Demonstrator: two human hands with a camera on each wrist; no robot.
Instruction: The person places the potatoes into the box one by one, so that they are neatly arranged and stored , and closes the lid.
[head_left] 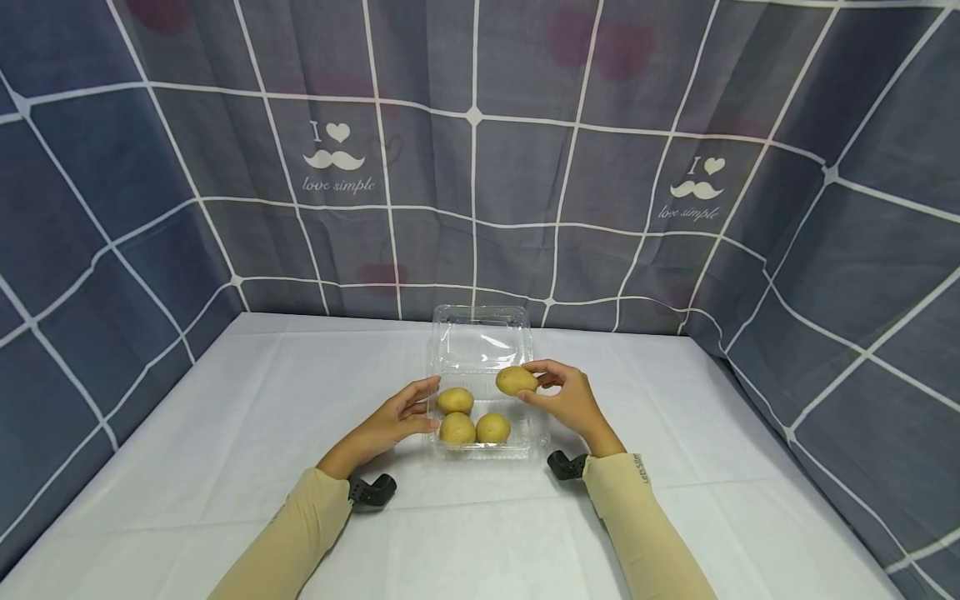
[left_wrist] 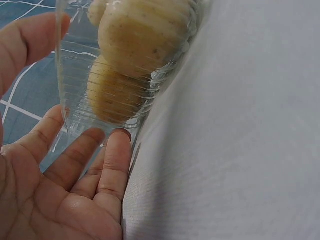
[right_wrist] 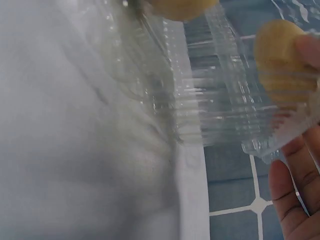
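A clear plastic clamshell box (head_left: pixel 528 429) stands on the white-covered table with its lid (head_left: pixel 480 333) raised at the back. Inside it lie three potatoes: one at the back left (head_left: pixel 455 400), one at the front left (head_left: pixel 457 429) and one at the front right (head_left: pixel 492 428). My right hand (head_left: pixel 567 402) pinches another potato (head_left: pixel 516 381) between thumb and fingers, above the box's back right part. At the left wall my left hand (left_wrist: pixel 75 185) rests with extended fingers against the ribbed plastic, its thumb by the rim.
White cloth (head_left: pixel 300 383) covers the table. A dark grey checked curtain (head_left: pixel 517 175) hangs behind and along both sides. Black wrist devices sit at the left cuff (head_left: pixel 372 492) and the right cuff (head_left: pixel 567 465).
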